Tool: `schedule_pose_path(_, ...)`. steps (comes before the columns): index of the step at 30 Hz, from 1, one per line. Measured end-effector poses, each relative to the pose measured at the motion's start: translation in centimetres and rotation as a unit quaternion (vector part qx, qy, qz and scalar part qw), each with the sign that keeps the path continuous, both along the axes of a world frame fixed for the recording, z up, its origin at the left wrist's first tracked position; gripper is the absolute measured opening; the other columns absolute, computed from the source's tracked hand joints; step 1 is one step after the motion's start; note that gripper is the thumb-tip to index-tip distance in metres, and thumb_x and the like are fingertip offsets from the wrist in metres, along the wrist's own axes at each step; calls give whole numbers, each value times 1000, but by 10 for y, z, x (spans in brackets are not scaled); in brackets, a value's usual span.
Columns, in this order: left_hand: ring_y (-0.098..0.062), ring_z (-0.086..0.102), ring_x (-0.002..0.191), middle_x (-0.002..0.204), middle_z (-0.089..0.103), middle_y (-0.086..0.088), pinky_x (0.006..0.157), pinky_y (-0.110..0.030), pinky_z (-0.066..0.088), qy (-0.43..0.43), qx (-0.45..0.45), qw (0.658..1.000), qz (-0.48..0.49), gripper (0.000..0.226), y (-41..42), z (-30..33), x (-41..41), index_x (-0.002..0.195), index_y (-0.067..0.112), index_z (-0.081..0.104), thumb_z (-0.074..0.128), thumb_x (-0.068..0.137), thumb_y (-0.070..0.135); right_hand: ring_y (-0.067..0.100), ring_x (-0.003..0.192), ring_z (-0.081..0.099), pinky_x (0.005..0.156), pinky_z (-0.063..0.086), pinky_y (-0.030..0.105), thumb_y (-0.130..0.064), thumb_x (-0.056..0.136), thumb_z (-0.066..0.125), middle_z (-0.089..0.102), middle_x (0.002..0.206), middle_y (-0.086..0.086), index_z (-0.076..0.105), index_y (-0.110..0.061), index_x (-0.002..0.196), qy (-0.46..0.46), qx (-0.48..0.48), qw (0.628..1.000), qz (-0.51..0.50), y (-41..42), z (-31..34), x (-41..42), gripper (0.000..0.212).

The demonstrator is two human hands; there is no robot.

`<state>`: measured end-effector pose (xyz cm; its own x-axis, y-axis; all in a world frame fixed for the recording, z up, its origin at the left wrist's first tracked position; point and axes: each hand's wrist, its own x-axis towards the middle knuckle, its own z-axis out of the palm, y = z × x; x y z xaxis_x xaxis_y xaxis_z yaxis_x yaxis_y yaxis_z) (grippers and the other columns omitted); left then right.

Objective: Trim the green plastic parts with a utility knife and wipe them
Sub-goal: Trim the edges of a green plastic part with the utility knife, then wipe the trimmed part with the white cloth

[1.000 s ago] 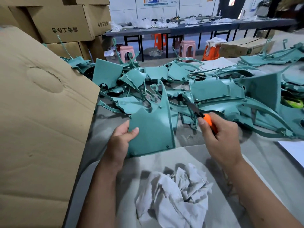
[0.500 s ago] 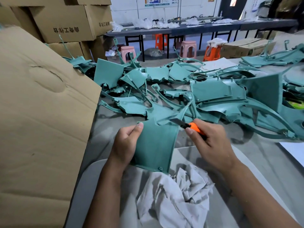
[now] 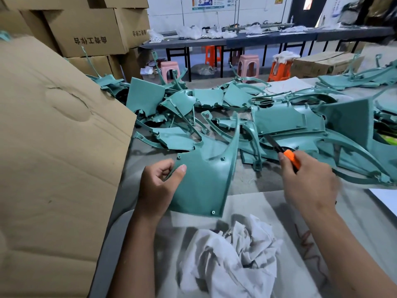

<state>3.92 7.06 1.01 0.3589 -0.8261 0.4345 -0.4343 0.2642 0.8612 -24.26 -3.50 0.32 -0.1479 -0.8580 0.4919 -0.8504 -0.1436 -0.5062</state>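
Observation:
My left hand grips the left edge of a flat green plastic panel, holding it tilted above the grey table. My right hand is closed on an orange utility knife whose dark blade points up and left, a little to the right of the panel and apart from it. A crumpled white rag lies on the table just below the panel. A big heap of green plastic parts covers the table behind.
A large cardboard sheet leans along the left side. Stacked cardboard boxes stand at the back left. Pink and orange stools and a long dark table are farther back. A white sheet lies at the right edge.
The knife has pulled away to the right from the panel's upper edge. My left hand has turned the panel so that it faces me more flatly.

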Motion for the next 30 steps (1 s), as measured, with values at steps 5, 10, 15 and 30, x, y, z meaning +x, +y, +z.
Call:
schedule_pose_path(5, -21, 38, 65, 64, 45, -27, 53, -54, 37, 38, -42, 998, 39, 52, -4, -5, 5, 73, -12, 47, 63, 86, 36, 17, 58, 53, 59, 46, 33, -58, 96, 58, 57, 62, -8, 60, -27, 88, 75, 48, 994, 71, 7, 5, 6, 31)
schedule_pose_path(10, -19, 36, 62, 61, 39, -23, 51, -50, 34, 42, -66, 991, 109, 48, -5, -7, 10, 67, -4, 43, 62, 87, 35, 13, 100, 55, 86, 52, 41, -71, 82, 67, 65, 100, -16, 67, -37, 100, 147, 79, 965, 201, 14, 15, 11, 39)
schedule_pose_path(15, -17, 22, 58, 61, 22, -3, 53, -36, 17, -33, -50, 976, 212, 46, -7, -6, 7, 62, 16, 24, 61, 87, 27, 12, 90, 70, 75, 60, 33, -61, 79, 78, 71, 104, -13, 72, -44, 110, -45, 311, 749, 583, 47, 29, 33, 37)
schedule_pose_path(30, -18, 24, 60, 62, 26, -9, 51, -47, 24, 12, -55, 978, 201, 46, -10, -9, 2, 62, 5, 29, 61, 89, 23, 4, 84, 64, 68, 45, 18, 8, 87, 61, 69, 95, -12, 64, -29, 101, -210, 70, 905, 364, 46, 0, 67, 40)
